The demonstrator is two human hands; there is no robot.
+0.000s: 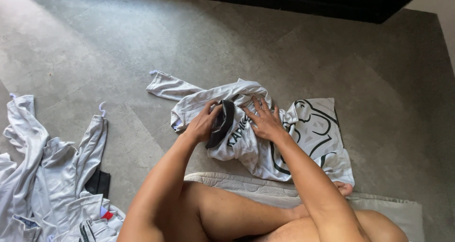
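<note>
Two shirts (265, 133) on grey floor (118, 48)

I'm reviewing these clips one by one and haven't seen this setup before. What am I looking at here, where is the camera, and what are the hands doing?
There is no machine here. One camera sits on a person's head and looks down, so the bare arms and crossed legs at the bottom belong to the wearer, who sits on a pale cushion on a grey floor.

In front of them lies a crumpled white shirt with black line graphics and long sleeves. The left hand grips its dark collar, lifting it slightly. The right hand lies flat with spread fingers, pressing on the fabric beside the collar.

To the left lies a pile of similar pale garments, untouched, with something dark beside it that I cannot identify.
</note>
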